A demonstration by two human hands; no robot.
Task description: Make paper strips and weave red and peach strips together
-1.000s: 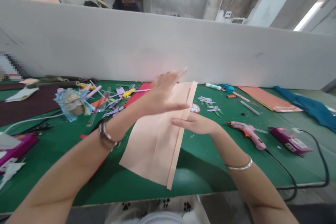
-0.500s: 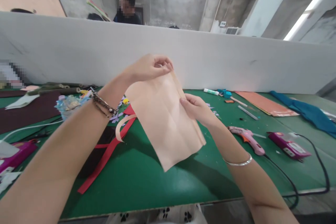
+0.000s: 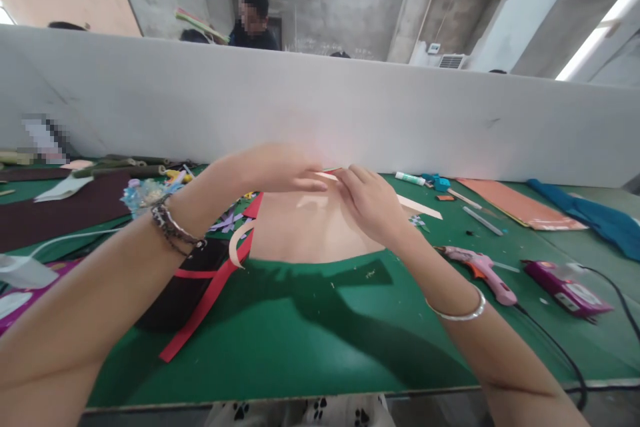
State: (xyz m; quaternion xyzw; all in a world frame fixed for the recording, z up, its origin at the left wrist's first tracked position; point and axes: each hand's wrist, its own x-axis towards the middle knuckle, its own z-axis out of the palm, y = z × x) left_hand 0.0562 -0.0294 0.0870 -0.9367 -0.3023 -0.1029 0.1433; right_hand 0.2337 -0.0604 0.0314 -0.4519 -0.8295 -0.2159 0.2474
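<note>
Left hand (image 3: 280, 172): fingers pinch the far edge of the peach paper sheet (image 3: 305, 233).
Right hand (image 3: 369, 205): fingers curled, gripping the same far edge, just right of the left hand.
Sheet: over the middle of the green counter (image 3: 300, 333).
Left: red paper strip (image 3: 200, 310), touching the sheet's corner.
Right: pink glue gun (image 3: 477, 267), apart.

The paper sheet (image 3: 310, 233) is looking smooth and matt. The table (image 3: 300, 340) is showing a matt green, cloth-like cover. The glue gun (image 3: 477, 267) is gleaming as glossy pink plastic, and the bangle (image 3: 457, 312) is shining like polished metal.
</note>
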